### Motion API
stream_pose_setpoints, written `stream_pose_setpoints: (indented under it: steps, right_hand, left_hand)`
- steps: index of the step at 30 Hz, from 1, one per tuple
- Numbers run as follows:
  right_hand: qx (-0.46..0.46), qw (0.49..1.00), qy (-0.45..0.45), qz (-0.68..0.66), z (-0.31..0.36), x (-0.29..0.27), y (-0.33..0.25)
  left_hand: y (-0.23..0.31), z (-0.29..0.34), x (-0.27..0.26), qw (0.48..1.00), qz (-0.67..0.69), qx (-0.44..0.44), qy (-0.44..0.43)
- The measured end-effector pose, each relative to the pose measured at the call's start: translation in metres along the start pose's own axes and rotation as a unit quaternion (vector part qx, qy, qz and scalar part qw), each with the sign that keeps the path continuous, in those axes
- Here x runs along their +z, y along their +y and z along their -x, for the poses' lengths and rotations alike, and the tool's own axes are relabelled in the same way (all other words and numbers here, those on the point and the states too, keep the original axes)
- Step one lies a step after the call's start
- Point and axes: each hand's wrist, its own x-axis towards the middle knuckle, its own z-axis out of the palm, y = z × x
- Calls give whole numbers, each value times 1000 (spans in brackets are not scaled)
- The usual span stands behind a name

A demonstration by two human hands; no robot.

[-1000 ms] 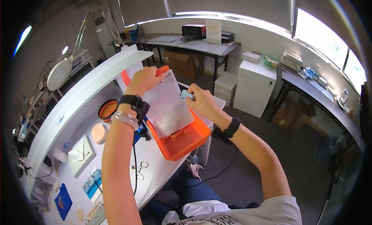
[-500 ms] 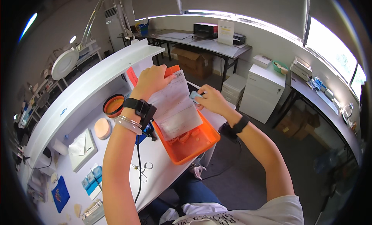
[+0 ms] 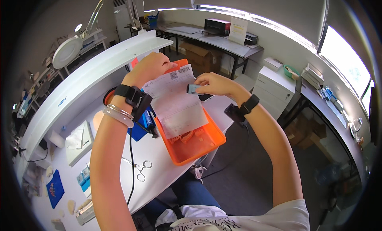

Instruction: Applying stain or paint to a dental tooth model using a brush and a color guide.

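A white printed paper form [image 3: 175, 99], creased across, leans over the orange tray [image 3: 186, 157]. My left hand [image 3: 151, 67] is closed at the form's top edge, by the tray's far rim; its fingertips are partly hidden. Between the thumb and fingers of my right hand [image 3: 217, 85] is a small blue-grey flat case [image 3: 193, 89] with a dark end, held in front of the form's right edge. Orange pieces [image 3: 191, 135] lie in the tray below the form, partly covered. Under my right hand shows part of a dark flat object [image 3: 205, 97].
On the white workbench are scissor-handled forceps [image 3: 142, 170], a blue-and-black item [image 3: 143, 127], a white pad with tissue [image 3: 79, 141], small blue boxes [image 3: 83, 176] and a blue mat [image 3: 55, 189]. A raised white shelf [image 3: 99, 59] borders the far left. A white cabinet [image 3: 270, 85] stands right.
My right hand has brought the blue-grey case leftward and up, over the form's edge. The form's printed top now shows more fully. The whole view has shifted slightly.
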Motion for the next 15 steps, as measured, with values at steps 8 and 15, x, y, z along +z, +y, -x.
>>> stream_pose_setpoints:
  steps: [8,15]
  right_hand:
    - [-4,998,43,-38,-11,9,1]
    - [29,983,53,-173,-4,1,14]
  left_hand:
    - [-4,0,4,999,-9,13,29]
    - [-5,1,4,993,-97,43,57]
